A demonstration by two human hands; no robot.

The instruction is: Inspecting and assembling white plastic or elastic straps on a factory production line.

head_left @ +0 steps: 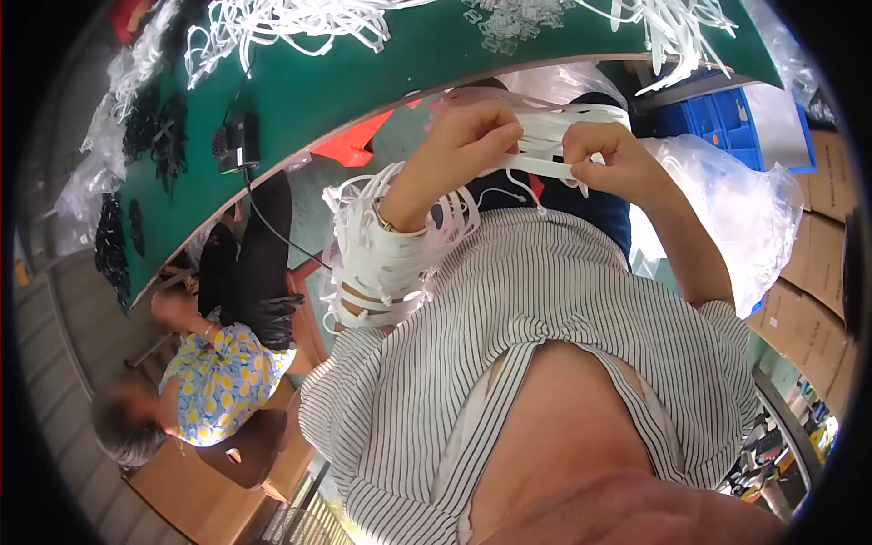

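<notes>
While a flat white strap (536, 163) stretches between them just below the green table (363, 82) edge, the left hand (468, 136) and the right hand (604, 154) each pinch one end of it. More white straps (381, 259) loop around the left forearm. A clear plastic bag (736, 209) lies to the right.

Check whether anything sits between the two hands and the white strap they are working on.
Nothing visible does. The left hand and right hand both pinch the white strap directly. More white straps are looped around the left forearm, clear of the fingers.
</notes>
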